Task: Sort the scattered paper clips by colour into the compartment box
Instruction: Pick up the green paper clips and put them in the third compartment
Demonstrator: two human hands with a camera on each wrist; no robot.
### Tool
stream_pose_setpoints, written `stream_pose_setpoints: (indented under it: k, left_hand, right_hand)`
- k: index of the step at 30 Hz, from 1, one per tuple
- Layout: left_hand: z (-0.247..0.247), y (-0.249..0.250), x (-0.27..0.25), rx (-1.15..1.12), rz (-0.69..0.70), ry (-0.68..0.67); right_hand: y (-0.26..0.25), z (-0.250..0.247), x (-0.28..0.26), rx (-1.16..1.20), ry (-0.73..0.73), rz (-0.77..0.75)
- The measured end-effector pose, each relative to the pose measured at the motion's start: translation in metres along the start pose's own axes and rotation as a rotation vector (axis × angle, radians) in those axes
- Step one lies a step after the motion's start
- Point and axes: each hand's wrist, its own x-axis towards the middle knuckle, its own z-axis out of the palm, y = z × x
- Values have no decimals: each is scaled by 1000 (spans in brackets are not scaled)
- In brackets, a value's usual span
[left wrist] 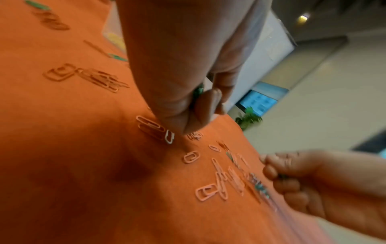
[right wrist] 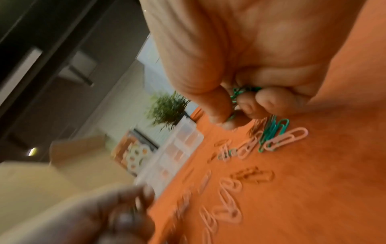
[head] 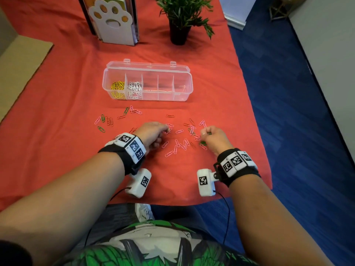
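Note:
The clear compartment box [head: 184, 94] stands open mid-table, with yellow clips [head: 117, 87] in its leftmost cell and white clips [head: 134, 88] in the one beside it. Pink, green and reddish paper clips [head: 180, 144] lie scattered on the red cloth in front of it. My left hand [head: 167, 129] is curled, fingertips down on the cloth beside a pink clip [left wrist: 169, 137], with green clips [left wrist: 197, 91] tucked inside the fist. To the right, my right hand [head: 205, 133] is curled too, thumb and fingers pinching green clips [right wrist: 240, 94], just above more green clips [right wrist: 273, 130].
A white paw-print holder [head: 113, 20] and a potted plant [head: 182, 16] stand at the back of the table. Cardboard [head: 23, 64] lies at the left. More clips [head: 104, 121] lie to the left of my hands. The cloth's right edge [head: 255, 121] drops to blue carpet.

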Motion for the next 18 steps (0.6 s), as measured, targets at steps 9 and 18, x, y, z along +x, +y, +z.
stream_pose_setpoints:
  k: [9, 18]
  left_hand:
    - [42, 6, 3, 1030, 461, -59]
    - [51, 6, 8, 1321, 514, -4]
  right_hand:
    - [6, -27, -1, 528, -6, 191]
    - [30, -15, -3, -298, 57, -145]
